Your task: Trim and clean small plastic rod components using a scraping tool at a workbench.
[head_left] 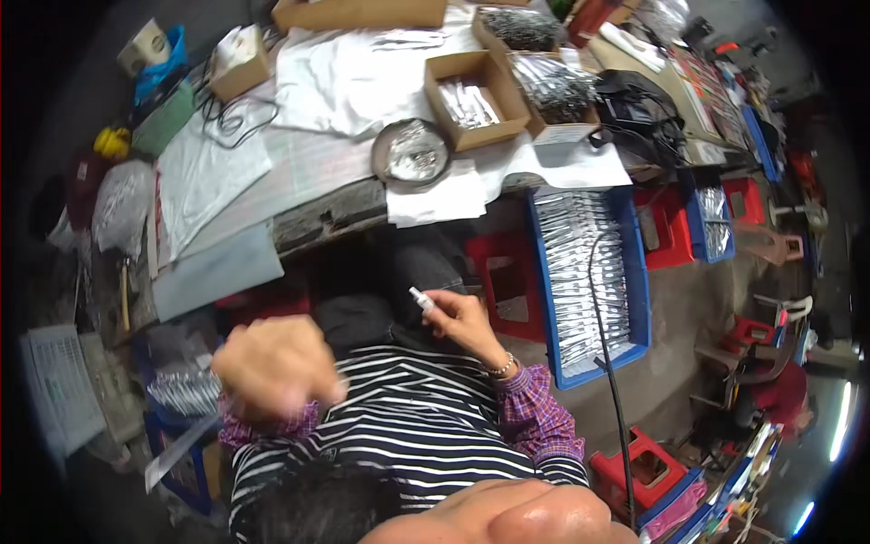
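Note:
My right hand [464,324] is closed over my lap, pinching a small white-and-silver piece [421,300] between thumb and fingers. The piece points up and to the left; its exact kind is too small to tell. On the left, my left hand [279,364] is raised and curled like a fist, smeared by motion. A long pale flat strip [184,451] slants down from below that hand; whether the fingers grip it is hidden. Past my knees, a round metal bowl [412,154] holding small shiny pieces sits at the table's near edge.
A blue crate [642,304] full of silvery pieces stands at the right by a red stool [535,299]. Cardboard boxes [503,127] of metal parts and white cloth [331,77] lie on the table. Another blue crate [168,444] is at left. A black cable [616,408] hangs at right.

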### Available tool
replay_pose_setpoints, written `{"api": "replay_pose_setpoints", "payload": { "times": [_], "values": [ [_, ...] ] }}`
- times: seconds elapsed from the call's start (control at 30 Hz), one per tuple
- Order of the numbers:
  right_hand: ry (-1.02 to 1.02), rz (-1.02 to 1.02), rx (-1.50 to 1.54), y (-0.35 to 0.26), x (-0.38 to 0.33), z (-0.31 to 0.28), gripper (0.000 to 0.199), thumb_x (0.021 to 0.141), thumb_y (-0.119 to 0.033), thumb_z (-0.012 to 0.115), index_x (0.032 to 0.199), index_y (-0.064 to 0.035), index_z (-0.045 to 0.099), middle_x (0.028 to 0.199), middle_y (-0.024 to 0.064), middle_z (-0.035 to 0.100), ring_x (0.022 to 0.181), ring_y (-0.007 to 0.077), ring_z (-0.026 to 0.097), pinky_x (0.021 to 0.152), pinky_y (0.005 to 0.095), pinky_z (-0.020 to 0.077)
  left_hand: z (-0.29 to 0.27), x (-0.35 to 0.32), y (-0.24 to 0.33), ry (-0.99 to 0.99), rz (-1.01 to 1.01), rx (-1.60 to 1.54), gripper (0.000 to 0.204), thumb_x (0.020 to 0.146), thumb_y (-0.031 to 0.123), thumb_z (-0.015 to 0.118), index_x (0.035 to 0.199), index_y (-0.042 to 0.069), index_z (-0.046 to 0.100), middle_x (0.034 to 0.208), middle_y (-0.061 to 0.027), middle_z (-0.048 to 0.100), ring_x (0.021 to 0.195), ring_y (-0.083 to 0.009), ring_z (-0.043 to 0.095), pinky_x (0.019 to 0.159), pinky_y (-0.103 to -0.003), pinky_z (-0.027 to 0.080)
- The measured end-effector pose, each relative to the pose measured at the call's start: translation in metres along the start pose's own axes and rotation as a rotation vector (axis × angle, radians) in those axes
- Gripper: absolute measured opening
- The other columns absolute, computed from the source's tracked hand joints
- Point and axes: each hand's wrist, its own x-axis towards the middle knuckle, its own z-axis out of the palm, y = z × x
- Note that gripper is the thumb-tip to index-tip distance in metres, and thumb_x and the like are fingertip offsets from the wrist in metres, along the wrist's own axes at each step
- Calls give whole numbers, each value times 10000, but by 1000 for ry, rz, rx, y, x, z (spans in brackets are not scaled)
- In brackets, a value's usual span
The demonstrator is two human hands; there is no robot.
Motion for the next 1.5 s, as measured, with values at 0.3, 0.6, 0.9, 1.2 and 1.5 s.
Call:
{"api": "replay_pose_setpoints", "payload": {
  "times": [0.3,0.6,0.9,1.2,1.5],
  "values": [
    [173,-37,64,12,2,-7,260,911,-85,568,1155,-3,601,798,28,637,611,44,527,546,179,429,9,-92,-46,293,-1228,666,308,789,91,640,1091,41,610,639,-37,522,589,-85,500,581,-243,417],
    [221,-32,18,3,4,-6,248,905,-84,565,1136,-5,608,790,-1,610,629,25,453,568,160,367,29,-123,-55,217,-1095,721,359,825,81,582,1180,34,577,850,-106,579,766,-234,570,720,-318,453],
    [186,-7,156,8,3,-10,243,902,-124,591,1120,-22,624,771,15,629,604,35,510,536,174,418,38,-121,-62,242,-1187,608,300,787,108,645,1069,11,615,915,-119,674,844,-232,660,780,-302,492],
    [93,71,260,5,0,-11,242,918,-113,568,1128,2,601,775,16,605,615,48,527,562,186,450,26,-128,-86,578,-1122,197,251,748,-81,578,984,-4,541,865,-44,603,842,-103,604,757,-234,476],
    [77,86,-27,-3,-3,3,245,877,-74,613,1111,-3,625,768,5,620,608,30,510,550,169,421,21,-117,-107,625,-1087,74,224,764,-43,619,976,-2,562,830,-49,624,797,-102,610,733,-227,477]
  ]
}}
